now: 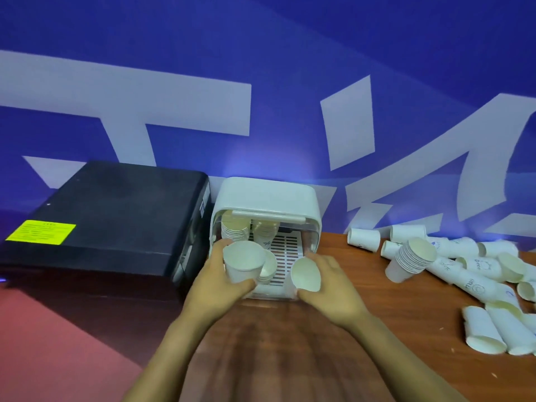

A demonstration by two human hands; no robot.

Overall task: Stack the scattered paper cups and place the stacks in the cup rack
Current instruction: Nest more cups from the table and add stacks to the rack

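The white cup rack (266,198) stands at the table's back edge with its clear front lid raised. Inside it, a stack of cups (234,230) stands at the left and a second stack (265,233) beside it. My left hand (216,281) grips a white paper cup (243,264) in front of the rack's slotted tray, its mouth toward me; another cup rim shows just behind it. My right hand (330,288) holds a single cup (306,274), squeezed oval. Scattered cups (475,281) lie on the table at the right, with one tilted stack (412,261) among them.
A black box (110,219) with a yellow label sits directly left of the rack. The wooden table (290,343) runs from under my arms to the right edge. A blue wall with white shapes rises behind. Red floor shows at the lower left.
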